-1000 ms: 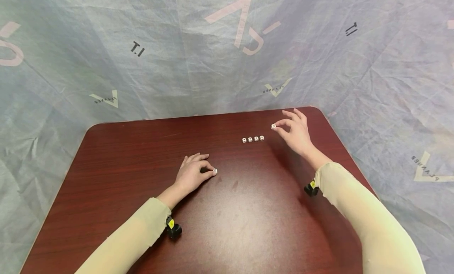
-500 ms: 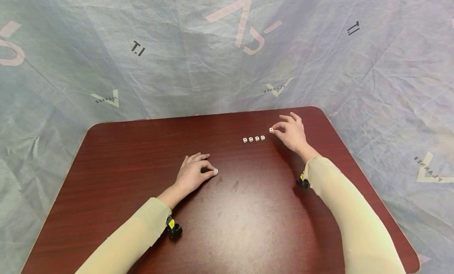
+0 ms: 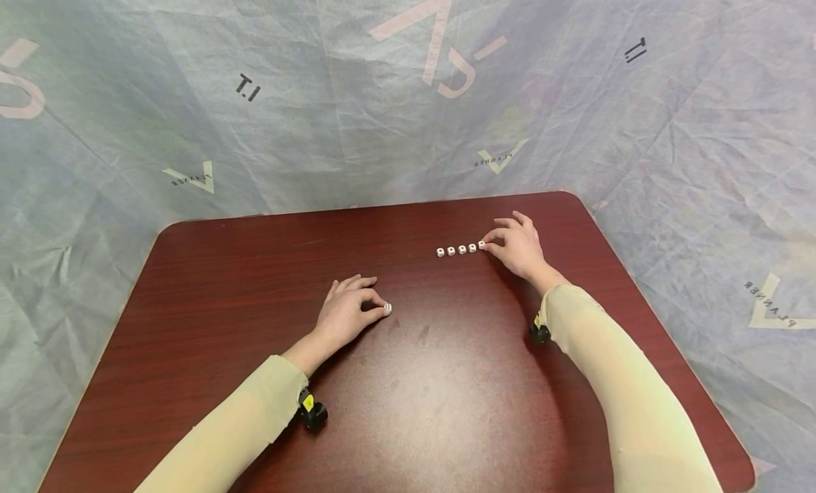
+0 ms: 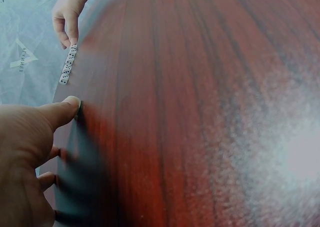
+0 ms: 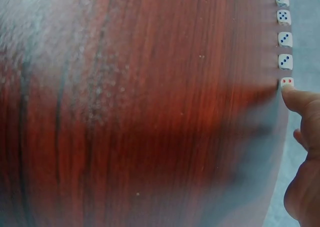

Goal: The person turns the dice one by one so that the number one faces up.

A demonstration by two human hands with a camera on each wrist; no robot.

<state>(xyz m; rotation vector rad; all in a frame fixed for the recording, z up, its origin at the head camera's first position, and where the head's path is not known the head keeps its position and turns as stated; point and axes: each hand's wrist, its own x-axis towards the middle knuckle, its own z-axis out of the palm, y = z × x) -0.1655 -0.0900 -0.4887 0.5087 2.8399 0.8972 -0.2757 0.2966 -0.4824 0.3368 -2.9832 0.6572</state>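
Note:
My right hand (image 3: 519, 250) pinches a white die (image 5: 287, 81) between thumb and finger, at the right end of a row on the table. Two red pips show on its near face in the right wrist view. Left of it in the row stand several more white dice (image 3: 451, 251), spaced a little apart, with dark blue pips on the sides facing the right wrist camera. Nearer and to the left, my left hand (image 3: 342, 314) pinches another white die (image 3: 387, 307) between thumb and forefinger, its other fingers spread. The thumb mostly hides that die in the left wrist view.
The dark red wood-grain table (image 3: 255, 266) has rounded corners. Grey printed cloth (image 3: 287, 125) hangs behind it and along both sides. A black wrist camera (image 3: 312, 412) sits under the left sleeve, another camera (image 3: 540, 331) under the right. Glare lights the near tabletop.
My right hand has come left and down, bringing its die from above the table to the row's right end. The left hand stays in place with its die.

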